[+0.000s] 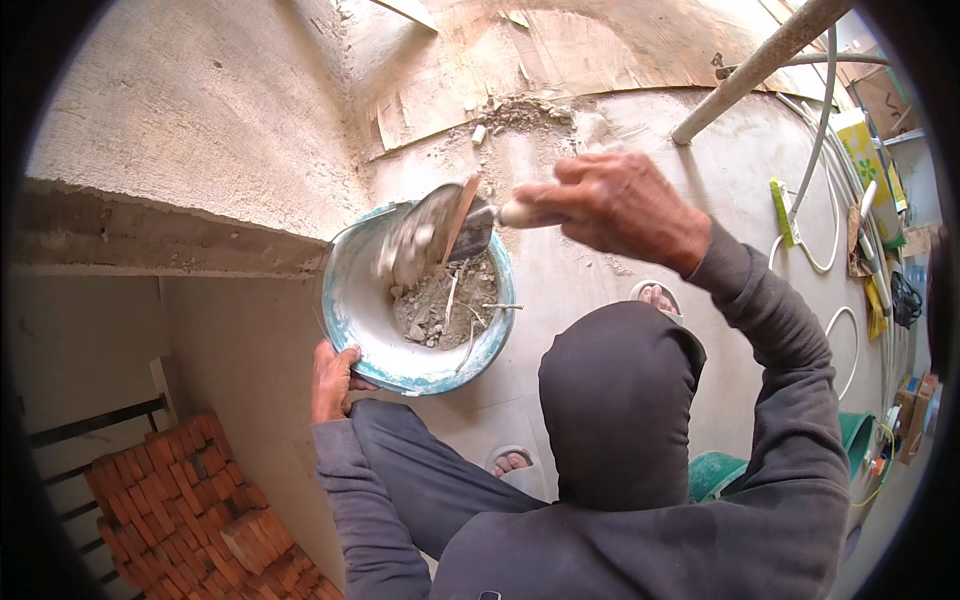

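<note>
My left hand [334,380] grips the near-left rim of a blue-green bucket [350,315], whose inside is smeared white. Grey rubble [440,310] with a few thin sticks lies in the bucket. My right hand [620,208] is closed around the pale handle of a trowel [474,238], its dark blade over the bucket's far side. Against the blade is a grey chunk [418,240] with a flat reddish edge, partly smeared by motion. Whether it rests on the blade or is falling off, I cannot tell.
Loose debris [525,115] lies on the floor beyond the bucket, by a plywood sheet [590,60]. A slanted pole [760,70] stands at the far right, near hoses [835,225]. Stacked red bricks [180,500] are at lower left, past a concrete ledge [180,235]. Green containers [715,475] sit on the right.
</note>
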### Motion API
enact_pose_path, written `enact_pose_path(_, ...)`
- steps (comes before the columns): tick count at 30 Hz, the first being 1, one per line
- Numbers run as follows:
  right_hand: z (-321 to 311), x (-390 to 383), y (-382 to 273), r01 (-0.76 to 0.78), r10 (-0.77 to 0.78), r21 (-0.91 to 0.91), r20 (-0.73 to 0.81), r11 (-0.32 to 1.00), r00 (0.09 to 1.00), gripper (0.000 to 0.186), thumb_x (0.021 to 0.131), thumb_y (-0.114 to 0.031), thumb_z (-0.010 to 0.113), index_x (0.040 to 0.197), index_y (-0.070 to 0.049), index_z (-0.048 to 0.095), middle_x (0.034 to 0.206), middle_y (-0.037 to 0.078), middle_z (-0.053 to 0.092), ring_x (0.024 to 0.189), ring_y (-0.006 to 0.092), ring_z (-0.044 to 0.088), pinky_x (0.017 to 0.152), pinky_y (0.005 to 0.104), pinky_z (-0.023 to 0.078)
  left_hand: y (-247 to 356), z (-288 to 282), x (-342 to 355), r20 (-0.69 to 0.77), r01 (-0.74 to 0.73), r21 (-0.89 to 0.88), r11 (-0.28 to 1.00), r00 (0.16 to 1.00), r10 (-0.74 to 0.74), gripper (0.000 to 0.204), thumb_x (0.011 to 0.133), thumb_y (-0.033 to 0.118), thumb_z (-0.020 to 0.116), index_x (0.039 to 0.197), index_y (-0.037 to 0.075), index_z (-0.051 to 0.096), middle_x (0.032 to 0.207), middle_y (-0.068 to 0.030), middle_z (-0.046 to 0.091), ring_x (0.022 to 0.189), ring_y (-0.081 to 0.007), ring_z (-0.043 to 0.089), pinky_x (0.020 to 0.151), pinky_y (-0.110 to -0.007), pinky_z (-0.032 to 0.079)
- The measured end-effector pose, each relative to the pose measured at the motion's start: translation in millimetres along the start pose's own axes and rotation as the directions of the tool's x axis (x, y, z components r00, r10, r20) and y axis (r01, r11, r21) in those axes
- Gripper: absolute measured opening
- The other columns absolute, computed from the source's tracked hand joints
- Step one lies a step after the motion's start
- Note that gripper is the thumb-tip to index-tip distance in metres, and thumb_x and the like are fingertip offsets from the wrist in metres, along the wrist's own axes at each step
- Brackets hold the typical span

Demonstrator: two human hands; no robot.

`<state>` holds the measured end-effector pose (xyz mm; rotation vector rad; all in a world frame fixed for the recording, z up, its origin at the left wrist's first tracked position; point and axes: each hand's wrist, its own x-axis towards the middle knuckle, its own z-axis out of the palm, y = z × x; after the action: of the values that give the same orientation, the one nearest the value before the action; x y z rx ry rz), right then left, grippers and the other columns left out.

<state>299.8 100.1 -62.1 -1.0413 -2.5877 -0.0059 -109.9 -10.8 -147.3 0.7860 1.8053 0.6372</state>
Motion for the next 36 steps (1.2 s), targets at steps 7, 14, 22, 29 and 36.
enact_pose_path(7, 41.6, -5.0, 51.6, -0.379, 0.382, -0.067, 0.038, 0.923, 0.923, 0.011, 0.085, -0.01, 0.062, 0.095, -0.006, 0.062, 0.075, 0.005, 0.061, 0.059, 0.0153, 0.058, 0.056, 0.0319, 0.053, -0.1, -1.5, 1.4, 0.026, -0.011, -0.036, 0.999, 1.0, 0.012, 0.037, 0.084, 0.01, 0.055, 0.114, -0.011, 0.051, 0.093, -0.0192, 0.065, 0.068, -0.0263, 0.069, 0.046, -0.033, 0.061)
enact_pose_path(14, 123.7, -70.4, 190.0, -0.78, 0.809, -0.298, -0.041, 0.55, 0.586, 0.022, 0.085, -0.018, 0.06, 0.102, -0.004, 0.058, 0.084, 0.018, 0.067, 0.082, 0.0335, 0.07, 0.075, 0.0473, 0.056, 4.4, 3.6, 4.7, 0.016, 0.018, -0.01, 1.0, 1.0, -0.018, 0.038, 0.084, 0.011, 0.056, 0.114, -0.011, 0.05, 0.093, -0.0202, 0.064, 0.067, -0.0274, 0.07, 0.046, -0.034, 0.061)
enact_pose_path(22, 177.3, -80.4, 193.7, -0.755, 0.795, -0.291, 0.038, 0.588, 0.605, 0.039, 0.088, -0.012, 0.059, 0.127, -0.012, 0.053, 0.105, 0.02, 0.066, 0.096, 0.0355, 0.069, 0.082, 0.0461, 0.056, 0.7, 1.4, 8.1, 0.028, 0.051, 0.007, 0.999, 0.998, -0.052, 0.038, 0.085, 0.011, 0.056, 0.115, -0.01, 0.048, 0.096, -0.0205, 0.064, 0.069, -0.027, 0.07, 0.046, -0.034, 0.061)
enact_pose_path(29, 169.7, -88.3, 167.1, -0.673, 0.703, -0.209, 0.143, 0.71, 0.697, 0.064, 0.083, -0.008, 0.057, 0.144, -0.021, 0.046, 0.11, 0.014, 0.063, 0.097, 0.032, 0.067, 0.085, 0.0425, 0.056, 3.2, 1.2, 4.0, 0.001, 0.058, 0.017, 0.998, 0.998, -0.058, 0.037, 0.086, 0.011, 0.055, 0.116, -0.009, 0.05, 0.095, -0.0198, 0.065, 0.07, -0.0262, 0.07, 0.046, -0.034, 0.061)
enact_pose_path(36, 167.7, -42.2, 174.5, -0.783, 0.798, -0.181, 0.011, 0.594, 0.603, 0.042, 0.085, -0.009, 0.06, 0.126, -0.012, 0.053, 0.108, 0.017, 0.064, 0.099, 0.0336, 0.067, 0.085, 0.0444, 0.056, 1.6, 1.0, 0.2, 0.014, 0.028, -0.007, 1.0, 1.0, -0.028, 0.036, 0.086, 0.012, 0.055, 0.115, -0.01, 0.052, 0.097, -0.0199, 0.065, 0.071, -0.0277, 0.07, 0.047, -0.035, 0.061)
